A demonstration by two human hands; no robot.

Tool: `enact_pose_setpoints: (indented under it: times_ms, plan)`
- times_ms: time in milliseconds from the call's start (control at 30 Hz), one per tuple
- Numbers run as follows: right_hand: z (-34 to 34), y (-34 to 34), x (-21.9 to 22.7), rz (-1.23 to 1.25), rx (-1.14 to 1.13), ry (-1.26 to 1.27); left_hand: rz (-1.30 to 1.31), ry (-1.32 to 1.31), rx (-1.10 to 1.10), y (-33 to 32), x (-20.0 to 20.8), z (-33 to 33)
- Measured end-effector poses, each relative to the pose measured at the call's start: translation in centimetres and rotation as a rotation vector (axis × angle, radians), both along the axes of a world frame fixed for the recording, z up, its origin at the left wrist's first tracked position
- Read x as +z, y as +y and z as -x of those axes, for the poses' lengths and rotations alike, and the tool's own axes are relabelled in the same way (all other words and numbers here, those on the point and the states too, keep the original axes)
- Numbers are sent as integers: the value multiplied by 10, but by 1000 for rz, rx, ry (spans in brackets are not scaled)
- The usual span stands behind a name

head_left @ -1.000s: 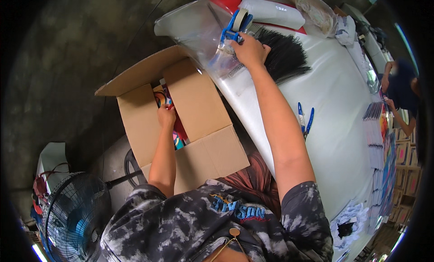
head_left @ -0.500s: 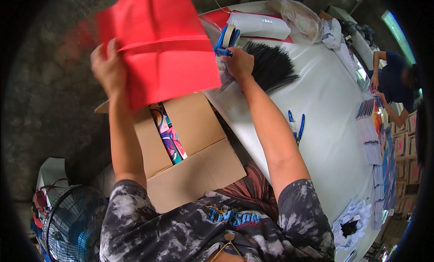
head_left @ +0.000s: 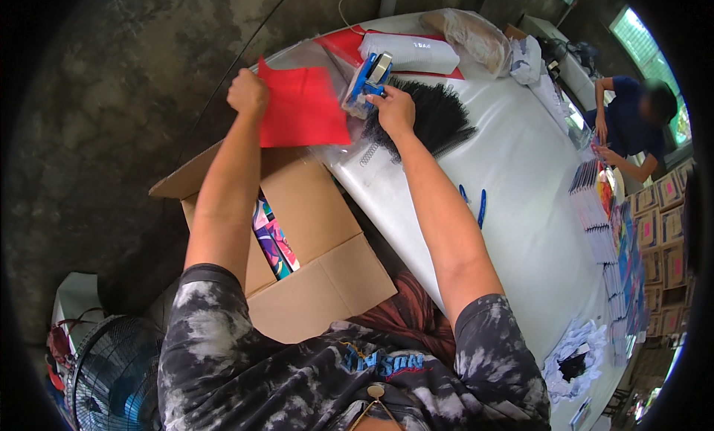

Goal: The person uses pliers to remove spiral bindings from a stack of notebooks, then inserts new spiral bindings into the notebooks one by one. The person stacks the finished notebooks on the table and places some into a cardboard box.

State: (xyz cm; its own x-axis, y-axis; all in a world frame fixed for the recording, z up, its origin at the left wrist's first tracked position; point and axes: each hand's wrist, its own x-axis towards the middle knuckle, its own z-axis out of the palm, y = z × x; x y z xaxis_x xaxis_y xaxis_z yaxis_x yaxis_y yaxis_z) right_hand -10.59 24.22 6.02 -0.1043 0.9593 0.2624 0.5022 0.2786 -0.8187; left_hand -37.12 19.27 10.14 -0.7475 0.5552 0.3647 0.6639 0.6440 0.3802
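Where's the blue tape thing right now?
In the head view, the blue tape dispenser is in the right hand at upper middle, the red sheet on its left, black coils on its right.

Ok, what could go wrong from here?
The left grip has the red sheet by one side only, so its free side could flap or catch on the tape dispenser close by in this view.

The right grip has that dispenser beside the black coils; a low swing might snag them.

The box has a gap between its flaps, so loose bits could drop onto the colourful contents.
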Motion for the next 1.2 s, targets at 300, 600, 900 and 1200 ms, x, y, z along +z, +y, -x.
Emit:
enact_pose_setpoints:
  times_ms: [300,600,900,1200]
  plan:
    - [2,-5,-3,-165,-16,-121,1,-401,-46,29,-48,-76]
    - [-4,2,6,-18,151,-527,-815,0,-391,-44,-3,-66]
    - [15,-167,4,-410,692,-79,-579,-1379,80,-242,-225,-68]
    - [21,-249,-101,-184,773,-515,-549,-1743,-234,-255,-131,-121]
